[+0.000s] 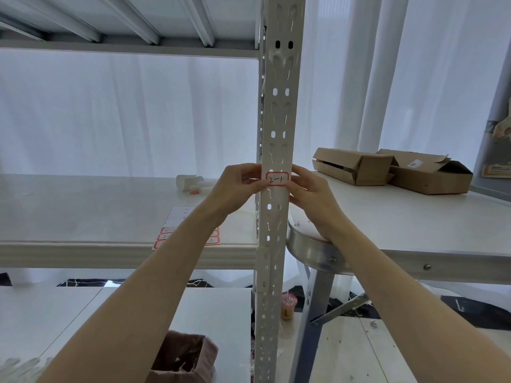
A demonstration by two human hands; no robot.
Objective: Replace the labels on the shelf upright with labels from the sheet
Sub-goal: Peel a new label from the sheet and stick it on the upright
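Observation:
A white perforated shelf upright [279, 106] runs down the middle of the view. A red-bordered label [277, 179] with handwriting lies against its front face at hand height. My left hand [237, 186] pinches the label's left edge and my right hand [307, 189] holds its right edge, fingers pressed to the upright. The label sheet [177, 217] lies on the middle shelf behind my left forearm; its upper rows are bare backing and several red-bordered labels show at its lower end.
A white spray bottle [190, 183] lies on the shelf board [83, 211]. Two open cardboard boxes [392, 170] sit on a folding table [414, 217] at right. A brown-lined bin [185, 357] stands below. A small snack cup [287, 305] rests behind the upright's base.

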